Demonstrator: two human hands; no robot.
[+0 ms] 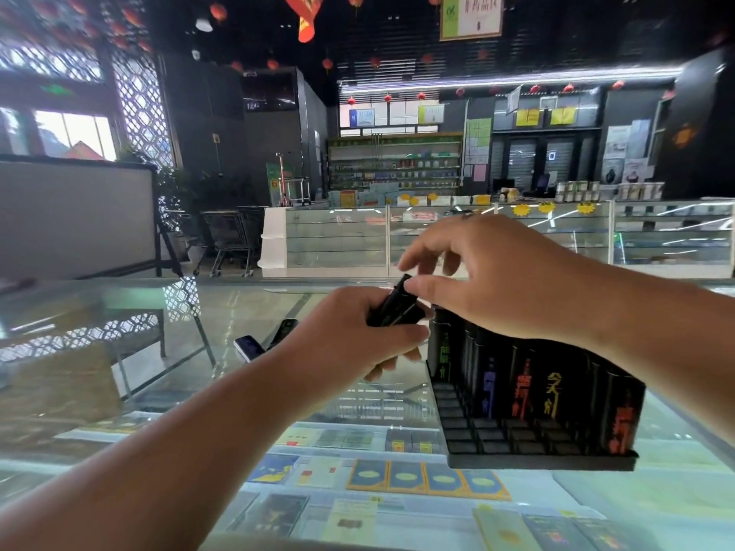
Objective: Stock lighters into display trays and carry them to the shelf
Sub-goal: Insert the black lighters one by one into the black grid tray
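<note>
stocking step: left hand grips lighters; right hand pinches one, probably bound for tray at four o'clock.

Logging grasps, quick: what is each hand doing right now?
Left hand: holding a bunch of lighters.
Right hand: pinching the top lighter of that bunch.

Glass counter bears display tray; left of it, seemingly two lighters
</note>
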